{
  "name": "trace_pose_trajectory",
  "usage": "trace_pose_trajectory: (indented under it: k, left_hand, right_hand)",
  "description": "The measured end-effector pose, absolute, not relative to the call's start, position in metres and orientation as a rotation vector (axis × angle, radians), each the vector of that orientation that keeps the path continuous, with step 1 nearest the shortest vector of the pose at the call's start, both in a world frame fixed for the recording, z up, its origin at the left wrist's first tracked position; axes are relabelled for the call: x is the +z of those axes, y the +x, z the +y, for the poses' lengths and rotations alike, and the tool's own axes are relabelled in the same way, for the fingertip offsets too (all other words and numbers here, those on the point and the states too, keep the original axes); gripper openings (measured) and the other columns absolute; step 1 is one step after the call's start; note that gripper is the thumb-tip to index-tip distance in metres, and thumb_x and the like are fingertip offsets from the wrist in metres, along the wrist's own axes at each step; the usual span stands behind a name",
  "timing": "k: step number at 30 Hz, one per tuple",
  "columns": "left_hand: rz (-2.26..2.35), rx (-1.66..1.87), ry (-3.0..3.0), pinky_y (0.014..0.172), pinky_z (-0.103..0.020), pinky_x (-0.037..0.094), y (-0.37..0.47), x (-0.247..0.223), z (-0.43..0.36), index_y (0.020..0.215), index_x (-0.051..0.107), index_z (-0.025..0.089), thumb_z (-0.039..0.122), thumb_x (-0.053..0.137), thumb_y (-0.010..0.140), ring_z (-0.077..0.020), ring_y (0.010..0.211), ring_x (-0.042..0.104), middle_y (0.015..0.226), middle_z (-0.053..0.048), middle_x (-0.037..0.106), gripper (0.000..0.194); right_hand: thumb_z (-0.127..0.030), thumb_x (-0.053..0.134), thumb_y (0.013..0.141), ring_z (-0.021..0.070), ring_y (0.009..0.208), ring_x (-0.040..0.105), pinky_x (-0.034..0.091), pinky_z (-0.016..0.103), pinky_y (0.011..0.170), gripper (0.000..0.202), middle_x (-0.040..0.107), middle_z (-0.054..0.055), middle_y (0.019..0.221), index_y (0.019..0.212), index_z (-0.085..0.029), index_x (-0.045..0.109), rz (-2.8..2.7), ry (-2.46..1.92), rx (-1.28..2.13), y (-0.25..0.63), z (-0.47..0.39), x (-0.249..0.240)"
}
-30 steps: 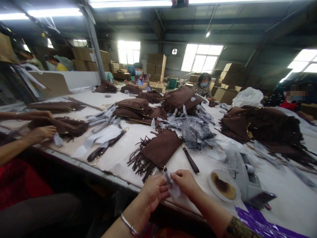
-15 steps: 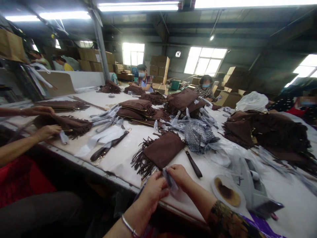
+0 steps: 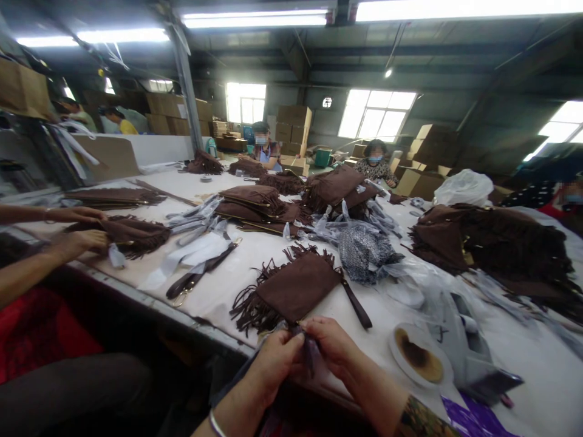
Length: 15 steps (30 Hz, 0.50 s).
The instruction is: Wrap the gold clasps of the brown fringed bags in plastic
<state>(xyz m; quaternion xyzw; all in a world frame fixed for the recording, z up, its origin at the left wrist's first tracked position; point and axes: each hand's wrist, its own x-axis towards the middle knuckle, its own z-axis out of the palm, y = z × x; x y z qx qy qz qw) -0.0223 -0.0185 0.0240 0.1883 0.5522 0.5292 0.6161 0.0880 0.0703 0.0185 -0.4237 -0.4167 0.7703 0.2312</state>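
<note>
A dark brown fringed pouch bag [image 3: 303,282] lies on the table before me, its fringe spread to the left and its near corner towards my hands. Beside that corner, my left hand [image 3: 277,358] is closed on a grey, plastic-wrapped strap [image 3: 310,355]. My right hand [image 3: 331,345] pinches the same wrapped strap close to the bag, with thumb and fingers together. The fingers hide the exact joint between strap and bag. A dark wrist loop [image 3: 356,300] extends from the bag's right end.
Stacked brown bags [image 3: 250,200] and a grey patterned bundle [image 3: 367,252] lie beyond. To the right stands a tape dispenser [image 3: 464,340] with a tape roll [image 3: 421,355]. At left, a co-worker's hands [image 3: 84,237] handle another fringed bag. The table edge [image 3: 218,337] runs close by.
Both my hands have come closer together and slightly lower at the bag's corner. My left fingers have closed on the strap. The bag has shifted a little towards me.
</note>
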Motion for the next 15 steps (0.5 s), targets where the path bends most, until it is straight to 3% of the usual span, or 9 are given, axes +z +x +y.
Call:
trace_pose_trajectory:
  k: [4, 11, 15]
  left_hand:
    - [1.235, 1.142, 0.509, 0.056, -0.022, 0.044, -0.023, 0.024, -0.034, 0.080, 0.073, 0.011, 0.044, 0.080, 0.072, -0.0131, 0.060, 0.060, 0.074, -0.007, 0.069, 0.035]
    - [1.129, 1.327, 0.283, 0.061, -0.026, 0.048, -0.015, 0.020, -0.041, 0.093, 0.068, 0.014, 0.054, 0.083, 0.066, -0.0156, 0.065, 0.062, 0.077, -0.005, 0.069, 0.051]
    - [1.135, 1.403, 0.244, 0.054, -0.024, 0.044, -0.008, 0.012, -0.042, 0.088, 0.065, 0.016, 0.054, 0.080, 0.071, -0.0120, 0.051, 0.054, 0.062, 0.000, 0.062, 0.044]
  right_hand:
    - [-0.033, 0.079, 0.053, 0.0095, 0.050, 0.047, 0.033, 0.024, 0.048, 0.029, 0.058, -0.002, 0.056, 0.069, -0.014, 0.064, -1.022, -1.180, 2.127, 0.090, 0.057, 0.018]
    - [-0.035, 0.082, 0.053, 0.0136, 0.057, 0.056, 0.041, 0.026, 0.057, 0.032, 0.064, 0.002, 0.061, 0.070, -0.013, 0.066, -1.033, -1.163, 2.115, 0.084, 0.048, 0.008]
    - [-0.048, 0.074, 0.061, 0.0097, 0.046, 0.043, 0.031, 0.026, 0.048, 0.035, 0.053, -0.003, 0.049, 0.060, -0.016, 0.059, -1.281, -1.248, 1.950, 0.085, 0.043, 0.006]
